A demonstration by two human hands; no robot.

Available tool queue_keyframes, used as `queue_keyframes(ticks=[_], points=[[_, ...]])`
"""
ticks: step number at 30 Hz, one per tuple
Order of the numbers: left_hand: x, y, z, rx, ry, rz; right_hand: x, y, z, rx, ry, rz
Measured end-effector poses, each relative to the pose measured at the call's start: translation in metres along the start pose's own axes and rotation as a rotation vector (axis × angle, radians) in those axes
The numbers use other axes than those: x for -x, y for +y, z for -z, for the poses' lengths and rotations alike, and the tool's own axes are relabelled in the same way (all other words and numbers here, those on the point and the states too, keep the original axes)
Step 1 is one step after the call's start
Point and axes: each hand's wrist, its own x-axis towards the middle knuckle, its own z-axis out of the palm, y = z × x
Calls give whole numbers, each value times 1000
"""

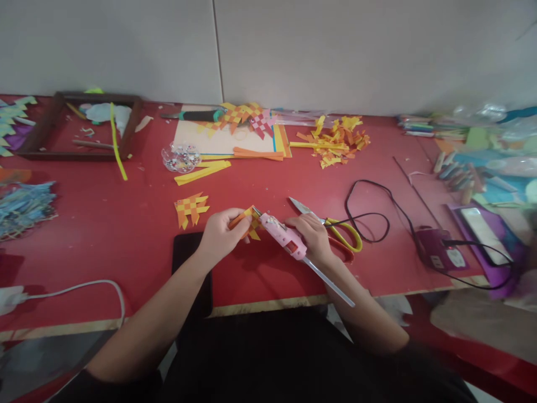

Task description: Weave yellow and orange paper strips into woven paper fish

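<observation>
My left hand (226,232) pinches a woven orange and yellow paper piece (253,228) above the red table. In my right hand (312,235) is a pink hot glue gun (282,234), its metal tip at the upper edge of the paper piece; I cannot tell if glue is coming out. A clear glue stick (329,281) sticks out of the gun's back end. To the left of my left hand lies a woven orange and yellow paper fish (191,209). Scissors (342,226) with yellow and red handles rest beside my right hand.
Behind my hands are yellow paper strips (203,172), a dish of small beads (181,158) and a pile of paper scraps (342,143). A black cord (390,196) runs to a purple box (440,249). A dark tablet-like slab (205,296) lies under my left forearm.
</observation>
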Motion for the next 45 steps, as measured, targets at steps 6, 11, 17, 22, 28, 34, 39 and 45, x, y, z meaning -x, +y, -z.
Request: queue_keyframes(ticks=[6, 11, 17, 22, 28, 34, 39, 45], points=[[2, 0, -1, -122, 48, -80, -2, -1, 2, -1, 1, 10], [2, -1, -2, -211, 79, -146, -1, -2, 3, -4, 6, 7], [3, -4, -4, -288, 114, -210, 1, -1, 2, -9, 25, 7], [2, -7, -4, -337, 127, -268, 2, -1, 2, 1, 35, 7], [1, -8, -4, -363, 117, -287, 2, -2, 1, 25, 32, -21], [1, -7, -4, -307, 138, -242, -1, 3, 29, 47, -70, -35], [2, -4, -2, -141, 149, -135, -4, 46, 82, 212, -191, -86], [-1, -5, -1, 132, 93, -14, -12, 130, 108, 235, -312, -74]])
